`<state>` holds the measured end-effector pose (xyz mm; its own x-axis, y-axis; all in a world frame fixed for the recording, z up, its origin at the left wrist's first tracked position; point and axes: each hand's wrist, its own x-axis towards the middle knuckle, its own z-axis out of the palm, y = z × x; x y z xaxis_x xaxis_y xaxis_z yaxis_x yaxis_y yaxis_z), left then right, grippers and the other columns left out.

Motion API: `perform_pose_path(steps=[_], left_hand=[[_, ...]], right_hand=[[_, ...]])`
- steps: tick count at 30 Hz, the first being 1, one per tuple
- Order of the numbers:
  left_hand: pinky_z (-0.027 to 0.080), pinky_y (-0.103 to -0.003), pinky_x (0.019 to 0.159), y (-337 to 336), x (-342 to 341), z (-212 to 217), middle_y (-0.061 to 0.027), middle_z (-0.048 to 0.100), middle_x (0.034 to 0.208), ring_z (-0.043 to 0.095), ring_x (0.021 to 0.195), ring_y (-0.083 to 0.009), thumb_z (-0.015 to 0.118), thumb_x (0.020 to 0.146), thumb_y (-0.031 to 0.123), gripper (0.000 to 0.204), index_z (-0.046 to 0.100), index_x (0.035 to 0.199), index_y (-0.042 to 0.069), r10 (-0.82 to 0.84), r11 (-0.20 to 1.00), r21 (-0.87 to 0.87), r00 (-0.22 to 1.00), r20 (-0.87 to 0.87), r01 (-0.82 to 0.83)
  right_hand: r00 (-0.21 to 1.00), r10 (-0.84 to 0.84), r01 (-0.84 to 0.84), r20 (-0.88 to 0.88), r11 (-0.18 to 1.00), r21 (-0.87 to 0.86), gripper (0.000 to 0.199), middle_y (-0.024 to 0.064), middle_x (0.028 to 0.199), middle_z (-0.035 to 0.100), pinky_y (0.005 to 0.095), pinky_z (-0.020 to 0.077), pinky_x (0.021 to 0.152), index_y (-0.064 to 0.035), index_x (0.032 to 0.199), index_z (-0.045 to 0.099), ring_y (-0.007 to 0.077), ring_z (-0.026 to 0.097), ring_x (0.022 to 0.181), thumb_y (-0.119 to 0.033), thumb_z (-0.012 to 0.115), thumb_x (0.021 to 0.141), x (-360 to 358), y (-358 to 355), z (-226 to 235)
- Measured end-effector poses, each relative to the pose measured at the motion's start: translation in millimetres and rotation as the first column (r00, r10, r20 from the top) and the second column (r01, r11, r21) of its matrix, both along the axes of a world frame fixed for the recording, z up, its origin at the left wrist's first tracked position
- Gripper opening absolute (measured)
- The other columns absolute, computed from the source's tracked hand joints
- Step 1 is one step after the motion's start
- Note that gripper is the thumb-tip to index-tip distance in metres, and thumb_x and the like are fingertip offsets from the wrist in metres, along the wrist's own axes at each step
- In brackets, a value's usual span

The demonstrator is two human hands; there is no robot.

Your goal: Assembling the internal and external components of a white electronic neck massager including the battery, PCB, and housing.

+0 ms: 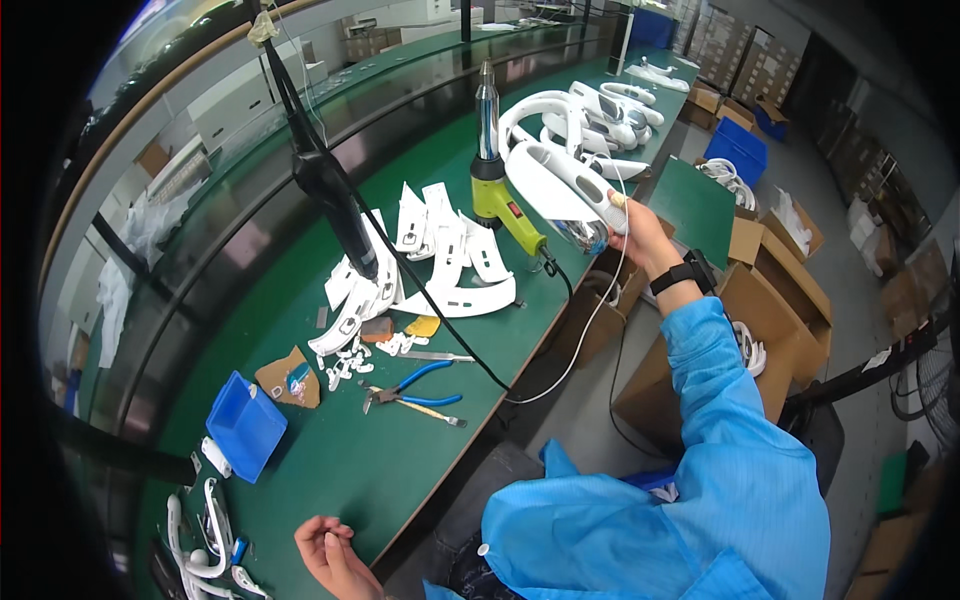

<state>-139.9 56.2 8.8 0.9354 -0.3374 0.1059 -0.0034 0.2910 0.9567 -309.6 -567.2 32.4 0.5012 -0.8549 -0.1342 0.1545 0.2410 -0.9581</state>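
Note:
In my right hand (640,240) is a white handheld appliance (560,185), raised over the bench's right edge. It has a grey inset along its handle and a shiny metal part near my fingers. My hand is closed round its near end, and a thin white cord (590,330) hangs down beside it. My left hand (335,552) is low over the front of the bench, palm partly turned up. Its fingers are loosely curled and I see nothing in them. Just behind the appliance, a green heat gun (492,200) stands with its silver nozzle upward.
White curved shells (440,250) lie mid-bench under a hanging black electric screwdriver (335,205). Nearer are blue-handled cutters (410,385), a brush (435,412), small white parts (345,362) and a blue bin (245,425). More white appliances (600,120) stand behind; cardboard boxes (780,300) are at right.

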Motion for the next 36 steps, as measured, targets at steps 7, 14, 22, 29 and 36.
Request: perform_pose_path(steps=[7, 14, 22, 29, 36], left_hand=[[0.051, -0.03, 0.087, -2.5, -1.3, -5.2, -0.0115, 0.065, 0.109, 0.062, 0.093, -0.0178, 0.056, 0.103, 0.006, 0.021, 0.057, 0.123, 0.001, 0.062, 0.998, 0.003, 0.998, -0.009, -0.062], [0.051, -0.029, 0.085, -6.1, -3.2, -4.8, -0.0106, 0.066, 0.106, 0.062, 0.091, -0.0167, 0.056, 0.103, 0.005, 0.02, 0.058, 0.122, 0.001, 0.078, 0.995, 0.055, 0.997, -0.01, -0.078], [0.051, -0.029, 0.085, -4.5, -3.0, -7.8, -0.0105, 0.066, 0.106, 0.062, 0.091, -0.0164, 0.057, 0.102, 0.005, 0.018, 0.059, 0.12, 0.001, 0.094, 0.991, 0.093, 0.995, -0.017, -0.092], [0.051, -0.027, 0.083, -12.3, -4.8, -3.8, -0.0091, 0.066, 0.102, 0.062, 0.091, -0.016, 0.059, 0.102, 0.005, 0.016, 0.059, 0.117, 0.001, 0.123, 0.99, 0.075, 0.992, -0.015, -0.121], [0.049, -0.027, 0.083, -13.8, -6.2, -2.9, -0.0084, 0.066, 0.1, 0.062, 0.089, -0.0157, 0.061, 0.1, 0.004, 0.012, 0.061, 0.111, 0.002, 0.148, 0.975, 0.158, 0.988, 0.049, -0.154]], right_hand=[[0.993, -0.084, 0.081, -0.083, 0.996, -0.038, 0.034, 0.0073, 0.085, 0.066, 0.0267, 0.0466, 0.051, -0.0047, 0.113, 0.06, 0.0124, 0.058, 0.06, -0.036, 0.064, 0.1, 15.1, -37.6, -26.3], [0.954, -0.242, 0.202, -0.175, 0.955, -0.215, 0.036, 0.0076, 0.082, 0.063, 0.0264, 0.0454, 0.043, -0.0007, 0.106, 0.056, 0.0133, 0.059, 0.053, -0.035, 0.066, 0.099, 33.6, -52.5, -36.6], [0.754, -0.479, 0.202, -0.449, 0.82, -0.535, 0.046, 0.0156, 0.089, 0.069, 0.0411, 0.0576, 0.059, 0.0039, 0.113, 0.06, 0.0284, 0.069, 0.063, -0.039, 0.067, 0.095, 52.7, -55.7, -24.4], [0.303, -0.764, -0.242, -0.57, 0.516, -0.821, 0.04, 0.0257, 0.111, 0.067, 0.0545, 0.0511, 0.094, 0.0004, 0.118, 0.064, 0.045, 0.063, 0.107, -0.028, 0.064, 0.089, 59.6, -42.6, -19.0], [0.685, -0.698, -0.135, -0.207, 0.157, -0.978, 0.028, 0.0253, 0.105, 0.068, 0.0497, 0.0515, 0.093, 0.0025, 0.106, 0.068, 0.044, 0.065, 0.101, -0.016, 0.063, 0.085, 112.7, -100.4, 47.2]])
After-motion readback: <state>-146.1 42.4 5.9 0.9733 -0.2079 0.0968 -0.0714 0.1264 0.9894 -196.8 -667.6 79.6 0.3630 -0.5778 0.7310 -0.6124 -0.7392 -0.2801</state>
